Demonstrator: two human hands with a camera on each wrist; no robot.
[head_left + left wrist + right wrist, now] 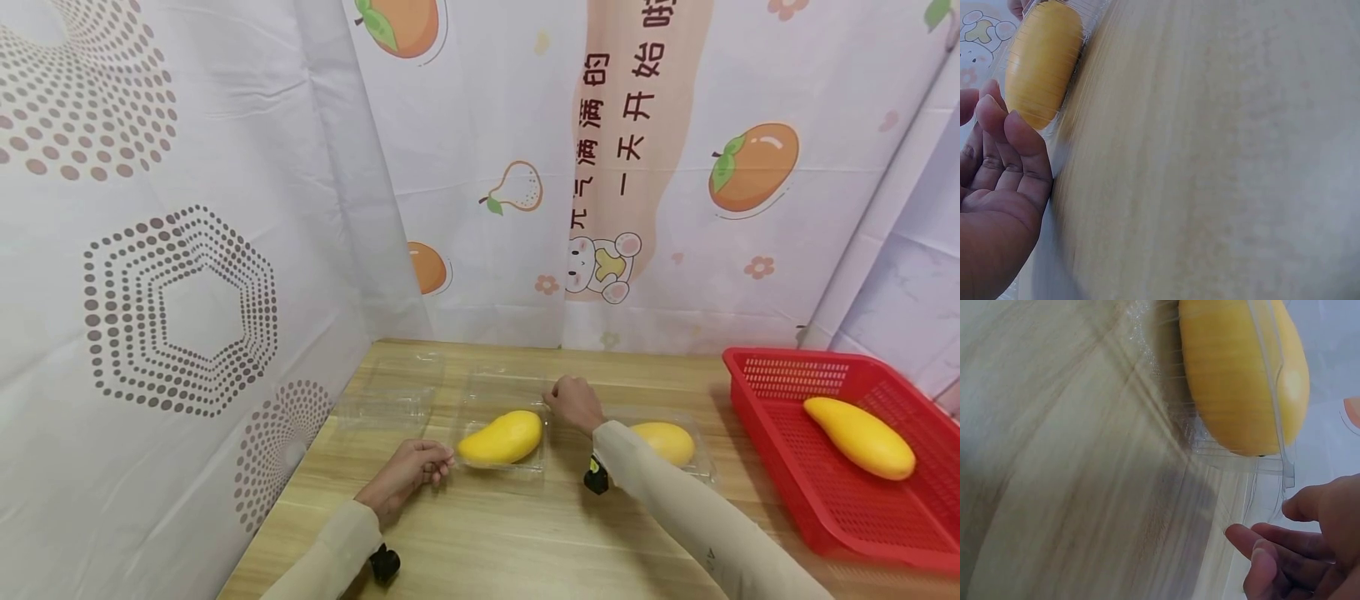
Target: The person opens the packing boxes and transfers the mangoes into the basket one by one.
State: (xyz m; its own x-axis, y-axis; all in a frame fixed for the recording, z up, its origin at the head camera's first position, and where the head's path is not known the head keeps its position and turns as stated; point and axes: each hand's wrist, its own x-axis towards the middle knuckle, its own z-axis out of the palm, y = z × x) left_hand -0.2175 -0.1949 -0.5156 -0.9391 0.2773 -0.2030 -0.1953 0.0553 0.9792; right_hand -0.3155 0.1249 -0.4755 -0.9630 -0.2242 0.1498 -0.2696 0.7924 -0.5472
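Note:
On the table stands an opened clear plastic box [542,483], a yellow mango [501,439] in its near half and the see-through lid [506,385] folded back behind it. My left hand [408,473] is at the box's near left corner, fingers loosely bent. In the left wrist view a small gap separates that thumb from the fingers [1022,134]. At the right side my right hand [576,403] holds the plastic edge near the fold. Its thumb [1304,503] touches the edge, the fingertips lying on the other side; the exact contact is hard to see through the clear plastic.
Right of this, partly behind my right forearm, a second clear box [701,467] contains a mango [663,442]. Another clear box [386,408] stands open at the left. A red basket [795,492] with one mango [861,437] is at the far right. Printed curtains [480,317] enclose the table.

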